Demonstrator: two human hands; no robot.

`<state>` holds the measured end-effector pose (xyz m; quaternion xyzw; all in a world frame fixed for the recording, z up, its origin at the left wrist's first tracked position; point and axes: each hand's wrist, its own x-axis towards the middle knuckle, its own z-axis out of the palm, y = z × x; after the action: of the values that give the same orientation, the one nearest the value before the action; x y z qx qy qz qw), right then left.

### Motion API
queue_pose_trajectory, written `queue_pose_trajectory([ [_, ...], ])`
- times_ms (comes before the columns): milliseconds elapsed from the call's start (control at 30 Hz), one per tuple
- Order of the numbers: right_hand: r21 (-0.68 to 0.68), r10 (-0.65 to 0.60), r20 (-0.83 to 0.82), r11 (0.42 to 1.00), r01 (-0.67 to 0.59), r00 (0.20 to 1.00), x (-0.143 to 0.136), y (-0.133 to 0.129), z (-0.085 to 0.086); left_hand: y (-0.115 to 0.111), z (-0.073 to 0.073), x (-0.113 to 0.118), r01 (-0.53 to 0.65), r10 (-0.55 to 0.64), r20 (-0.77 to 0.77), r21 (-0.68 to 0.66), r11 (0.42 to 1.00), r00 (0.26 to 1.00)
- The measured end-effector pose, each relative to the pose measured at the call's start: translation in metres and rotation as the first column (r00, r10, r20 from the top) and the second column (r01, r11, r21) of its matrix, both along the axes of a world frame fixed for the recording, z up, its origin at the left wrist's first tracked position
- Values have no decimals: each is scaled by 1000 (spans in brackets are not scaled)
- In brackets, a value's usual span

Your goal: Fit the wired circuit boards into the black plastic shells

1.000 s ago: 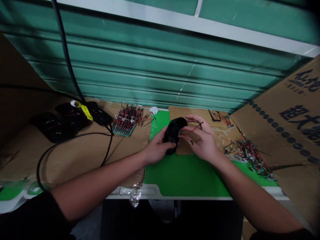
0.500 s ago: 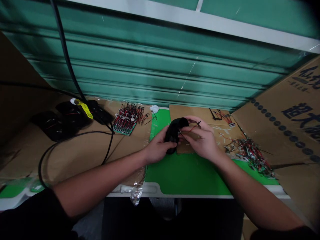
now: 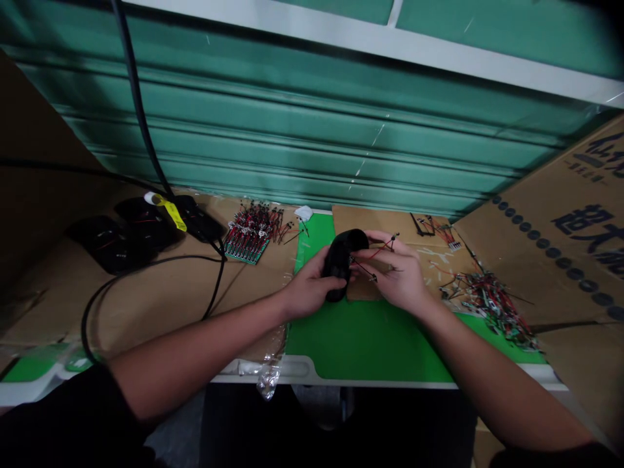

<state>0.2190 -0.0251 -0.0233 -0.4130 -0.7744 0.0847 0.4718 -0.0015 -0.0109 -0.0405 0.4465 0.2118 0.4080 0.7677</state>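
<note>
A glossy black curved shell (image 3: 337, 263) is held over the green mat, near the middle of the view. My left hand (image 3: 312, 285) grips its left side, thumb across the front. My right hand (image 3: 400, 272) is closed at the shell's right side, its fingertips at the opening on a small part with red and black wires (image 3: 383, 247). The wires stick out to the right between and over the fingers, with small dark pieces at their ends. What the fingertips pinch is mostly hidden.
Left, several black shells (image 3: 114, 244) lie on cardboard (image 3: 170, 299), with a black cable (image 3: 139, 110) looping over them. A wired circuit-board bundle (image 3: 248, 240) stands left of the mat (image 3: 370, 344). Tangled wired parts (image 3: 497, 309) lie right, beside a cardboard box (image 3: 560, 227).
The black wire now shows more clearly below the red one, spreading over my right fingers. My left hand keeps its hold on the shell. The whole view has shifted slightly.
</note>
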Motion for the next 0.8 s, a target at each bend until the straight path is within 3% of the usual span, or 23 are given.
queue_pose_trajectory([
  [233, -50, 4, -65, 999, -8, 998, -3, 0, -1, 1, -3, -3, 15, -15, -7, 14, 1000, 1000],
  [533, -41, 29, -35, 999, -30, 999, -7, -4, 5, 2, -5, -5, -7, 9, -59, 48, 999, 998],
  [800, -34, -46, -30, 998, 45, 999, -12, -6, 0, -1, -2, -3, -48, 55, -89, 81, 996, 994],
])
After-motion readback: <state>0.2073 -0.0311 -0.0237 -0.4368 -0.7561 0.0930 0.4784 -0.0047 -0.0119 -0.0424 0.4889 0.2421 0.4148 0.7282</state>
